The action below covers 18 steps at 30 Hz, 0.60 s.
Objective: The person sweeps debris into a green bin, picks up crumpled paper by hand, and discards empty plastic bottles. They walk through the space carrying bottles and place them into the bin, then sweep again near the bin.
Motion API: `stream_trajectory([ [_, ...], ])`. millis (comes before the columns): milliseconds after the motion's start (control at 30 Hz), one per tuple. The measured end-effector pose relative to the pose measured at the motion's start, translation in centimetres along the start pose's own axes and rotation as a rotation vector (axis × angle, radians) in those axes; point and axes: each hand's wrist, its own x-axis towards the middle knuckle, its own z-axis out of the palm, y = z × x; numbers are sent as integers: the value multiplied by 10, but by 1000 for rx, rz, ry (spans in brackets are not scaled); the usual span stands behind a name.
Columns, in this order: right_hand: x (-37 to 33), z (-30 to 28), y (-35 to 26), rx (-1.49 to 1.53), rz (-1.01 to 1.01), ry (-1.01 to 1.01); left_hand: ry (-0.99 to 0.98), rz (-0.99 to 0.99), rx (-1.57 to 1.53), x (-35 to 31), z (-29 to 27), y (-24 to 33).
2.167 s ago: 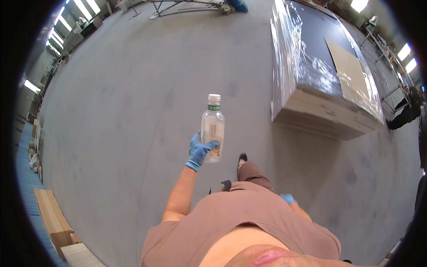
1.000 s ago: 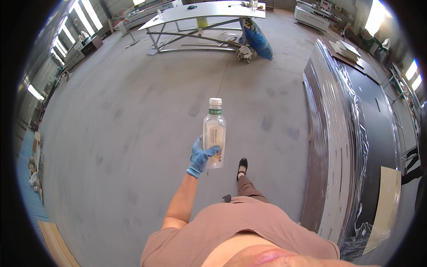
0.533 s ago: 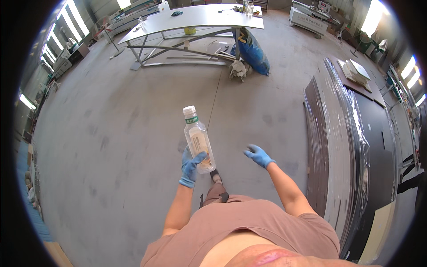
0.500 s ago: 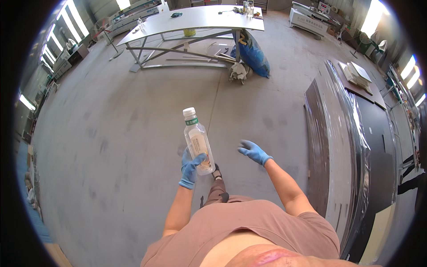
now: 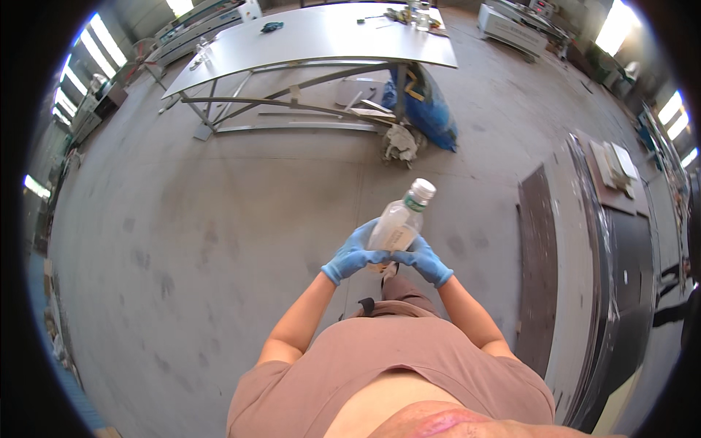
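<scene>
A clear plastic bottle (image 5: 394, 228) with a white cap and a green neck band is held in front of my body, its top tilted to the right. My left hand (image 5: 359, 252), in a blue glove, wraps round its left side. From the right, my right hand (image 5: 423, 261), gloved in the same blue, closes on the lower part of the bottle. Both thumbs lie across the front, near the pale label. The fingers behind the bottle are hidden, and so is most of its base.
Ahead stands a white-topped table (image 5: 307, 40) on a metal frame, with small items on it. A blue sack (image 5: 431, 109) and a crumpled grey bundle (image 5: 400, 144) sit by its right leg. Stacked panels (image 5: 621, 255) line my right side. Grey floor (image 5: 182, 255) lies between.
The bottle has moved right and tipped from nearly upright toward the right. My right hand, open and apart before, has come onto it beside my left. The table appears closer.
</scene>
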Motion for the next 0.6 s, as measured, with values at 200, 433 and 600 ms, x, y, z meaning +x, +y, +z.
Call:
stream_trajectory([
  [200,173,-95,-36,-87,62,17,33,-24,154,160,-102,18],
  [433,415,-169,-64,-88,-7,126,557,-140,401,252,-251,21],
  [600,586,-239,-84,-147,-109,345,1011,-350,302,263,-372,-74],
])
